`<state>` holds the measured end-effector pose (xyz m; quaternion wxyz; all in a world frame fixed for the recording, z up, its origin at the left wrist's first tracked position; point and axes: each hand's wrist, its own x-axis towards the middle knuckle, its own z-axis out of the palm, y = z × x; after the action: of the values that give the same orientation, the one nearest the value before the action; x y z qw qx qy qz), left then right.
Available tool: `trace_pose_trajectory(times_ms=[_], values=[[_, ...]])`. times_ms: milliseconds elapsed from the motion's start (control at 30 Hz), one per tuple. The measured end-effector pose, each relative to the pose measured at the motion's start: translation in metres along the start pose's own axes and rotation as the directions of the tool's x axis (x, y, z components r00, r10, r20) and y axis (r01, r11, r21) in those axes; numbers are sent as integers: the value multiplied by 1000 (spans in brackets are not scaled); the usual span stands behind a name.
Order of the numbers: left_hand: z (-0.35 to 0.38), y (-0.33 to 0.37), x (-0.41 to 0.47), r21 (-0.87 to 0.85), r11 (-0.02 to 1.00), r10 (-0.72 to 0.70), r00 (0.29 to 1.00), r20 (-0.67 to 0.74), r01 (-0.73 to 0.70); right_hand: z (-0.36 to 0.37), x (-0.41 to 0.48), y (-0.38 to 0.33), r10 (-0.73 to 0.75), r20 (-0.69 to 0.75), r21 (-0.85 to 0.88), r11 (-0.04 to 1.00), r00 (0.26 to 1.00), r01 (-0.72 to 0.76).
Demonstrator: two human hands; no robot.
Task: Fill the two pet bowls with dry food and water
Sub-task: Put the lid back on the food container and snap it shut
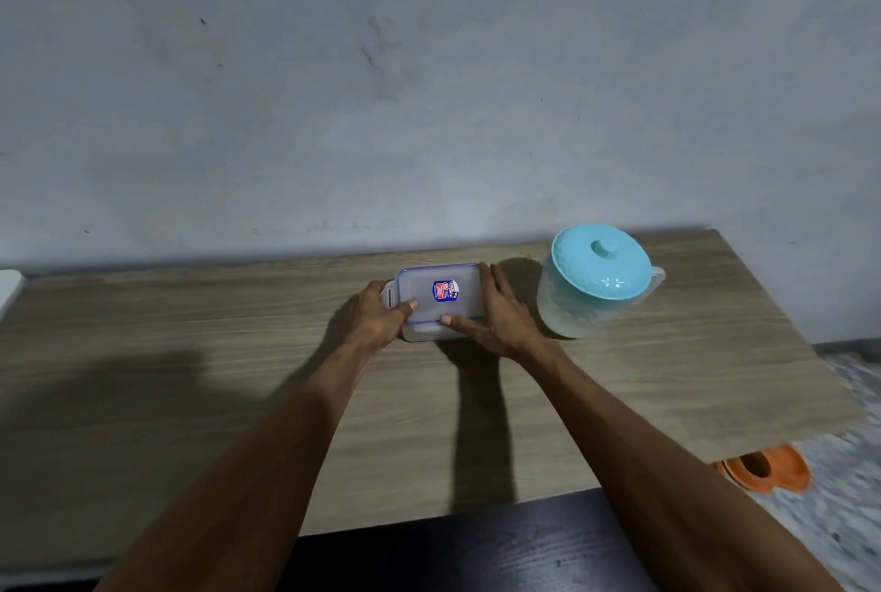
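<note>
- Table (pixel 238 353): carries all supplies against the wall.
- Jug (pixel 591 286): lidded, just right of the container, within reach for water.
- Food container (pixel 436 300): lid on, mid-table.
- Pet bowl (pixel 767 472): orange, on the floor, partly hidden.
- Left hand (pixel 376 319) and right hand (pixel 496 319): each curled around a container end, thumbs on the lid, probably to unclip it.

I find only one label: a small red, white and blue sticker (pixel 445 290) on the lid of the clear container (pixel 429 300), mid-table near the far edge. Its print is too small and blurred for me to read.
</note>
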<state>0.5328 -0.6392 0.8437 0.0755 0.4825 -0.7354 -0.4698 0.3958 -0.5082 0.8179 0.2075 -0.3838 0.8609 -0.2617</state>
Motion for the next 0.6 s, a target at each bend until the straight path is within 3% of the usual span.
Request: trace_pose_trajectory(times_ms=[200,500,600], values=[[0,1,-3,26,1000,1,1000,-19,0,12,-4,-1,162,-137,365,926,977,-103],[3,1,-9,92,996,-8,989,-149,22,18,1,-3,327,-158,493,844,932,-213],[8,-2,-4,6,998,-53,981,-185,55,18,-2,-5,354,-145,530,816,924,-230]])
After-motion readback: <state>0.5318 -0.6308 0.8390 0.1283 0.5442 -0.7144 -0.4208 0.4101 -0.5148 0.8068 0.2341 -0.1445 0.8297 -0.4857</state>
